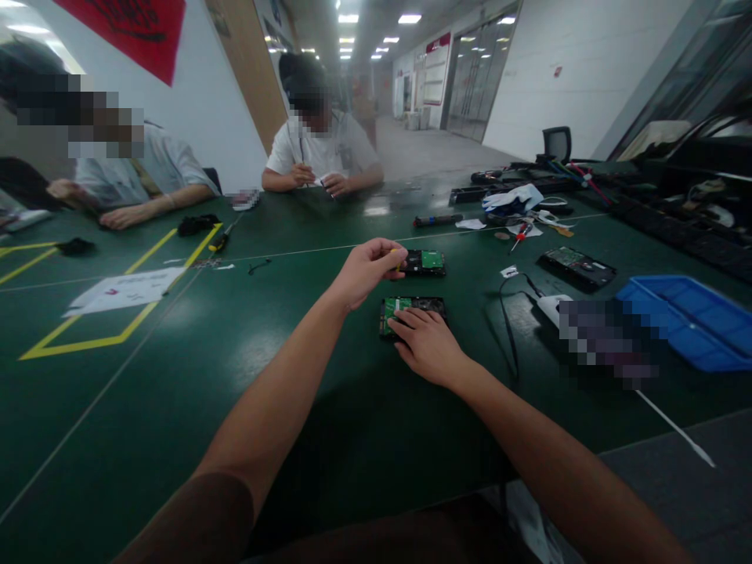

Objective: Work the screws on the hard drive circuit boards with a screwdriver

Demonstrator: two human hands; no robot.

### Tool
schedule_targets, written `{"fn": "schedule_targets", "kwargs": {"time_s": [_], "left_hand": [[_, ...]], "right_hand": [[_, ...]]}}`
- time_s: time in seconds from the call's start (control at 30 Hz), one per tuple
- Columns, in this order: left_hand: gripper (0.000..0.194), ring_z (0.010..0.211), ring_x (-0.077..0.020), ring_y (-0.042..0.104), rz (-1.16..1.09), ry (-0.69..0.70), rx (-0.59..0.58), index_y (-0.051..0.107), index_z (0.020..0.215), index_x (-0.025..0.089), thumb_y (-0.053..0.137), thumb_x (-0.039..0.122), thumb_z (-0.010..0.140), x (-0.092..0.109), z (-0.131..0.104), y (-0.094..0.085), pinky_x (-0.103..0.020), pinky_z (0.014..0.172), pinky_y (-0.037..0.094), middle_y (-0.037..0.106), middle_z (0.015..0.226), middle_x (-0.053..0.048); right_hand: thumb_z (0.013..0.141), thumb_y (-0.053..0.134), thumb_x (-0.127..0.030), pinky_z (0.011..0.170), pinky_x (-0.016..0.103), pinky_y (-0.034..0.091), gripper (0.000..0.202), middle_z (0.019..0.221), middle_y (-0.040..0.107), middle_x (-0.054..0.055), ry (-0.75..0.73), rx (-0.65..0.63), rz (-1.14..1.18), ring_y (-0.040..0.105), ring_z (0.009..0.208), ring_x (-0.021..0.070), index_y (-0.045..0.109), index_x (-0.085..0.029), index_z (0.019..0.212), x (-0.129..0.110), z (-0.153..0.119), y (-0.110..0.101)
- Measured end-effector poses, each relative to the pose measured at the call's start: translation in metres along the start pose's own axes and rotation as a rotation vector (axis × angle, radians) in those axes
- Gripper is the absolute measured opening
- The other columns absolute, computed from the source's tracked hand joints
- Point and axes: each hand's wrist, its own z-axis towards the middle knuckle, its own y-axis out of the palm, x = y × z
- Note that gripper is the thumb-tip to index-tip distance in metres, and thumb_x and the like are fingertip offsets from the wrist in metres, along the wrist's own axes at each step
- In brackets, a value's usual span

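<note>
Just in front of me, a hard drive (pixel 398 304) lies circuit board up on the green table. My right hand (pixel 432 345) rests across it, fingers stretched out and flat. Farther off and to the left, my left hand (pixel 370 270) is raised in a pinch on a small yellow tool (pixel 395 257). The fingers hide most of that tool, so its tip is not visible. Beyond those fingertips sits a second hard drive (pixel 432 262), its left end partly covered by the hand. A third hard drive (pixel 576 266) lies apart on the right.
On the right are a blue tray (pixel 693 321), a blurred-out phone (pixel 605 337) with a cable, a red screwdriver (pixel 519 235) and gloves (pixel 512 199). A yellow-black screwdriver (pixel 222 238) and a paper sheet (pixel 123 290) lie left. Two people sit across the table (pixel 235 407).
</note>
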Motion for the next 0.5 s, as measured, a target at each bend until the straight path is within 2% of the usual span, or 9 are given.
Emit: {"fn": "schedule_targets", "kwargs": {"time_s": [0.3, 0.5], "left_hand": [[0.025, 0.085, -0.0148, 0.066, 0.056, 0.019, -0.03, 0.073, 0.096, 0.015, 0.08, 0.037, 0.087, -0.0045, 0.0024, -0.0058, -0.028, 0.073, 0.058, 0.071, 0.092, -0.007], [0.024, 0.089, -0.0158, 0.065, 0.151, 0.028, 0.033, 0.081, 0.1, 0.018, 0.077, 0.038, 0.087, -0.0012, 0.0023, -0.0081, -0.025, 0.068, 0.054, 0.075, 0.105, -0.008]], "right_hand": [[0.103, 0.055, -0.029, 0.112, 0.049, 0.038, 0.045, 0.153, 0.059, 0.013, 0.001, 0.006, 0.0, 0.05, 0.14, 0.0322, 0.06, -0.02, 0.147, -0.0011, 0.0, -0.0012], [0.103, 0.054, -0.029, 0.113, 0.051, 0.038, 0.045, 0.154, 0.058, 0.013, 0.005, -0.003, 0.001, 0.05, 0.141, 0.0327, 0.06, -0.02, 0.147, -0.0004, -0.0003, -0.0017]]}}
